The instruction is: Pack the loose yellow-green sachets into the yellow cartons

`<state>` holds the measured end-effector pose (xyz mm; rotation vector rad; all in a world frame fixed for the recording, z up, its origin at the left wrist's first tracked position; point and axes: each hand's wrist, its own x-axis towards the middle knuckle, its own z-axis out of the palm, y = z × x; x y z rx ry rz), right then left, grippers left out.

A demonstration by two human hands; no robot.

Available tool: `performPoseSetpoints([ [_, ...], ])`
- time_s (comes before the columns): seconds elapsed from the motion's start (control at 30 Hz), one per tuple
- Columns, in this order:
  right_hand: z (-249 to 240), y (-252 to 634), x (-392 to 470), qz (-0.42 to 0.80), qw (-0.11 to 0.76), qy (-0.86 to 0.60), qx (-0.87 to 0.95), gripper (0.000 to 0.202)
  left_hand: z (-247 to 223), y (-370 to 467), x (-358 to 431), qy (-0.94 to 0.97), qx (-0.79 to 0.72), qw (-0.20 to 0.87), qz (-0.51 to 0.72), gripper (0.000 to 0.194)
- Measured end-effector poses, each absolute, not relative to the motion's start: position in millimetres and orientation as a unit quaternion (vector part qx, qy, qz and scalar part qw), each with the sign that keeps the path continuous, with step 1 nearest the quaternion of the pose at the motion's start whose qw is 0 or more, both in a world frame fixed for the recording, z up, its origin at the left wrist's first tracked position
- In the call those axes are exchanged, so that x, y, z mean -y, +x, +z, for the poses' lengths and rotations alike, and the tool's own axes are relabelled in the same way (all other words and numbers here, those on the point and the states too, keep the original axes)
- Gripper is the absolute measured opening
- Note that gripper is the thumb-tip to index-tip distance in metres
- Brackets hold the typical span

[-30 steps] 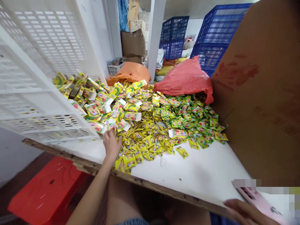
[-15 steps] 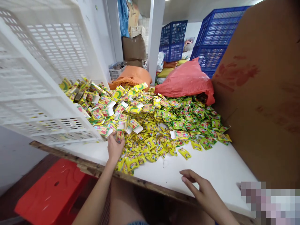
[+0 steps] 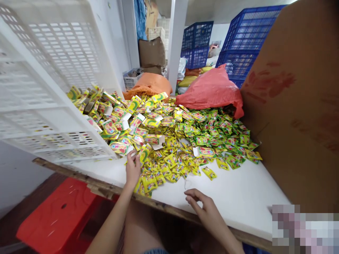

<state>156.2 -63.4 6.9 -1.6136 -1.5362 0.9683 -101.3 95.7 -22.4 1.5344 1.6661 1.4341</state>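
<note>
My left hand (image 3: 133,169) is at the front edge of the pile, its fingers curled against a small yellow-green box (image 3: 144,153). Around it lie yellow sachets (image 3: 171,160), with open printed boxes (image 3: 119,146) spreading to the left and back. Green sachets (image 3: 225,135) form the right part of the heap. My right hand (image 3: 198,203) hovers over the white tabletop (image 3: 222,190) near its front edge, thumb and index finger apart, holding nothing. A box with a raised white flap (image 3: 205,152) rests on the sachets.
A white perforated crate (image 3: 60,106) leans at the left. Orange (image 3: 152,84) and red sacks (image 3: 212,88) lie behind the heap. A cardboard sheet (image 3: 293,106) stands at the right. Blue crates (image 3: 239,46) are stacked behind. Below left is a red stool (image 3: 58,215).
My right hand has moved left over the tabletop. My left hand has shifted slightly right, and a yellow-green box now shows at its fingers. Another box beside it lies differently.
</note>
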Motion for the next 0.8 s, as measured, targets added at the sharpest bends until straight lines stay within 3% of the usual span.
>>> performPoseSetpoints([
  [0.17, 3, 137, 55, 0.417, 0.394, -0.598, 0.559, 0.033, -6, -93, -77, 0.519, -0.584, 0.253, 0.571, 0.029],
  [0.33, -1, 107, 44, 0.537, 0.506, -0.514, 0.437, 0.052, 9, -46, -28, 0.536, -0.489, 0.38, 0.574, 0.028],
  [0.43, -1, 97, 39, 0.474, 0.53, -0.534, 0.458, 0.047, 6, -24, 0, 0.564, -0.45, 0.433, 0.54, 0.024],
  [0.53, 1, 93, 43, 0.362, 0.496, -0.606, 0.506, 0.031, 0, -16, 17, 0.586, -0.43, 0.454, 0.515, 0.032],
  [0.63, 2, 85, 54, 0.31, 0.451, -0.578, 0.606, 0.033, -6, -17, 18, 0.585, -0.426, 0.485, 0.49, 0.058],
  [0.73, 2, 87, 60, 0.333, 0.386, -0.496, 0.703, 0.05, -15, -24, 4, 0.5, -0.495, 0.515, 0.49, 0.048],
  [0.8, 1, 108, 50, 0.318, 0.356, -0.497, 0.725, 0.047, -23, -30, -9, 0.442, -0.526, 0.526, 0.501, 0.043],
])
